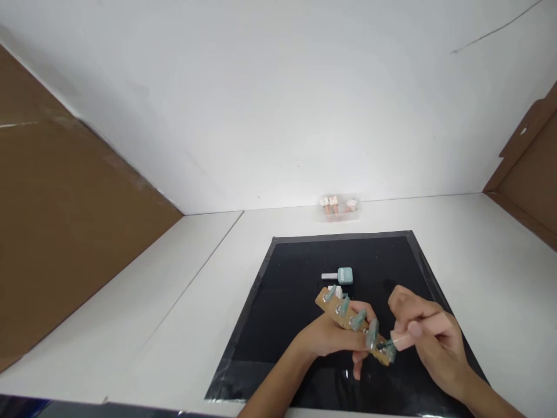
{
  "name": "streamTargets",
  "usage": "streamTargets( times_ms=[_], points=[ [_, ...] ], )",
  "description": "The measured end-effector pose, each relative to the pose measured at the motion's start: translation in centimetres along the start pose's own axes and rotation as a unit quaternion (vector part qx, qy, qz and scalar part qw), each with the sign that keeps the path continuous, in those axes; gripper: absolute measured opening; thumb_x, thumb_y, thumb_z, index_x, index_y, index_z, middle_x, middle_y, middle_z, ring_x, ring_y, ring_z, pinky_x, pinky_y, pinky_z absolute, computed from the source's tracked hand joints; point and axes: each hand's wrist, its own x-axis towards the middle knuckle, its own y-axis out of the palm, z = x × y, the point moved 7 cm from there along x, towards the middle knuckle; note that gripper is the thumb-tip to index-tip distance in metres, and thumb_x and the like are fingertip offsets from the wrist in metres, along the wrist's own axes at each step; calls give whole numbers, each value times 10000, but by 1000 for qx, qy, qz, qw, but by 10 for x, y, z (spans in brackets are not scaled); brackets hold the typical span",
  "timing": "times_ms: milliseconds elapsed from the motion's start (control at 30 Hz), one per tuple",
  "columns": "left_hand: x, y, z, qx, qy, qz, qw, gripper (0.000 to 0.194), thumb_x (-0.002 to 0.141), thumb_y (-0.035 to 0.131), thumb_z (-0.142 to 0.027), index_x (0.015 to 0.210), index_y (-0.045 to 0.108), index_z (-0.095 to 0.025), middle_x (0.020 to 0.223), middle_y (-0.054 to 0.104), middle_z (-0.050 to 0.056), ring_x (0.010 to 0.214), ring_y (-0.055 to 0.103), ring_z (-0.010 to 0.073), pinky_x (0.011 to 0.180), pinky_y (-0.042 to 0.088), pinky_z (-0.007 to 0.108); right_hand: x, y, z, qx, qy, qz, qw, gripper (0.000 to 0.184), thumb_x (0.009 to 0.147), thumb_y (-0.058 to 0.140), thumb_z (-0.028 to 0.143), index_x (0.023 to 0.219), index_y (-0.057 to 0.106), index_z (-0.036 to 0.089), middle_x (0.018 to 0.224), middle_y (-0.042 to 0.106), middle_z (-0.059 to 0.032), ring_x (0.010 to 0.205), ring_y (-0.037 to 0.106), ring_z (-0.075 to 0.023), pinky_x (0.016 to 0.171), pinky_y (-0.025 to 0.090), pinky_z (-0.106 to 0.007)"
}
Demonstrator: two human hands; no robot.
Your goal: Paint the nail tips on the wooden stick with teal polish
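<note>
My left hand is closed around a wooden strip that carries several long false nails, painted grey-green and standing up from it on small clear mounts. Between the fingers of my right hand is a nail polish brush with a pale pink cap. Its dark bristle end meets or lies very close to the false nail at the strip's near right end. Beyond the strip lies a teal nail polish bottle with a silver cap. A small white object is partly hidden behind the strip.
A black mat with taped edges covers part of the white table. At the back wall stands a clear tray with several small white-topped, pinkish items. Brown cardboard panels rise on both sides.
</note>
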Motion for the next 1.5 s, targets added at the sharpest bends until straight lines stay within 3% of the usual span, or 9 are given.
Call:
streamTargets(
  times_ms=[133, 333, 500, 667, 833, 1033, 1200, 1367, 1500],
  points=[
    [-1, 1, 2, 9, -7, 5, 1000, 401, 606, 807, -386, 698, 516, -126, 468, 526, -61, 386, 477, 43, 380, 505, 177, 2, 2, 1, -19, -5, 24, 1000, 411, 951, 471, 329, 599, 630, 192, 533, 600, -26, 546, 478, -137, 486, 422, -275],
    [-5, 1, 4, 11, -20, 6, 1000, 430, 575, 821, -411, 692, 520, -127, 461, 534, -62, 374, 475, 42, 369, 497, 174, 2, -5, 0, -13, 2, -1, 1000, 388, 945, 484, 309, 639, 709, 228, 568, 622, -41, 574, 494, -162, 503, 414, -308],
    [-6, 1, 6, 6, -31, 8, 999, 443, 560, 829, -414, 686, 517, -127, 449, 535, -64, 366, 488, 46, 366, 500, 174, 2, 3, -2, 17, 27, 56, 998, 396, 941, 473, 384, 645, 683, 224, 541, 607, -37, 556, 482, -163, 491, 400, -305],
    [-7, 1, 9, 15, -35, 25, 999, 439, 569, 821, -426, 706, 532, -125, 461, 550, -59, 365, 505, 57, 368, 494, 183, -1, -4, -7, 15, 42, -4, 999, 374, 945, 483, 331, 645, 684, 232, 600, 612, -35, 590, 490, -159, 527, 404, -305],
    [-8, 0, 10, 18, -42, 22, 999, 453, 540, 835, -424, 708, 542, -122, 470, 564, -53, 367, 517, 64, 363, 492, 184, -1, -1, -8, 33, 47, 23, 998, 387, 938, 485, 376, 642, 680, 221, 567, 606, -29, 570, 489, -152, 501, 398, -285],
    [-8, 1, 11, 6, -47, 19, 999, 433, 536, 843, -397, 689, 546, -121, 462, 568, -50, 364, 522, 62, 367, 502, 177, -1, -8, -10, 30, 60, -32, 997, 359, 927, 508, 370, 648, 680, 222, 571, 589, -30, 561, 497, -154, 497, 397, -288],
    [-7, -1, 12, 26, -58, 7, 998, 442, 527, 845, -399, 692, 543, -121, 493, 580, -52, 355, 525, 62, 351, 489, 175, 0, 1, -10, 39, 77, 28, 996, 390, 914, 507, 431, 623, 650, 213, 534, 574, -27, 542, 489, -154, 483, 399, -282],
    [-8, 0, 13, 22, -60, 16, 998, 450, 527, 842, -412, 688, 538, -121, 484, 574, -49, 372, 545, 75, 348, 483, 170, 1, -10, -13, 28, 93, -57, 994, 332, 894, 550, 405, 650, 676, 219, 529, 558, -20, 523, 498, -152, 461, 400, -271],
    [-7, 0, 12, 22, -51, 19, 998, 428, 549, 837, -394, 697, 542, -121, 470, 571, -50, 371, 544, 75, 354, 490, 172, 0, -2, -13, 45, 92, 6, 995, 403, 902, 517, 451, 614, 650, 203, 514, 552, -19, 520, 504, -147, 462, 407, -266]
  ],
)
